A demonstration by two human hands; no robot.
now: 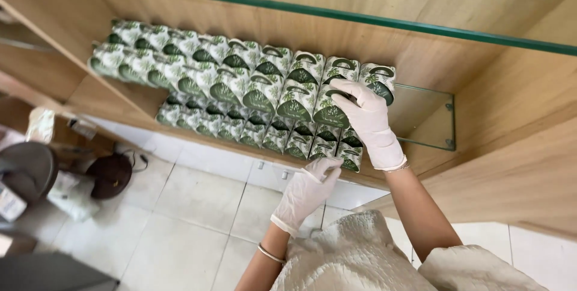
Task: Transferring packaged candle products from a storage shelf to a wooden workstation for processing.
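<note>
Nearest the lens, cream knitted sleeves [360, 255] and two bare forearms reaching forward, a thin metal bangle [270, 254] on the left wrist. Ahead of the bangle, the white-gloved left hand [305, 190], fingers loosely curled and holding nothing, hovering just below the front edge of the wooden shelf [511, 111], near the lowest packs. Farther ahead and to the right, the white-gloved right hand [368, 121], fingers spread and pressed over the green-and-white leaf-printed cylindrical packs [240, 90] at the right end of the stack; touching, though whether gripping one cannot be told. Stretching away to the left of that hand, rows of the same packs lying on their sides, stacked tight. Just right of that hand, a small clear glass panel [427, 120]. Above, a green-edged glass shelf [360, 18]. Far below both hands, pale floor tiles [180, 219].
</note>
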